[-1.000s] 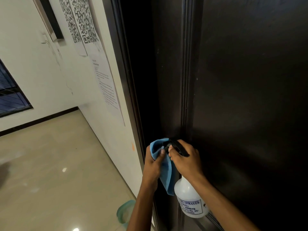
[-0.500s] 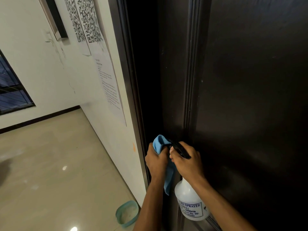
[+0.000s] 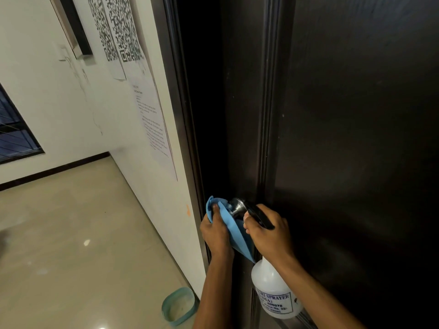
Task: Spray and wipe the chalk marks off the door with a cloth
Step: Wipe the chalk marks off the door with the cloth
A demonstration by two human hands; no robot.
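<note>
The left hand grips a soft blue cloth, fingers curled around its bunched upper edge, low in the view at about six o'clock. The cloth hangs down between the two hands and lies against a round brushed-metal door knob at its one o'clock. The right hand, just beside at three o'clock of the cloth, is wrapped around the black trigger head of a translucent white plastic spray bottle — the labelled body hangs below the wrist toward five o'clock. The dark brown panelled wooden door fills the right half; a few faint pale specks show on it. At seven o'clock of the hands, a teal plastic tub sits on the glossy beige tiled floor against the white wall — printed paper sheets hang on it.
</note>
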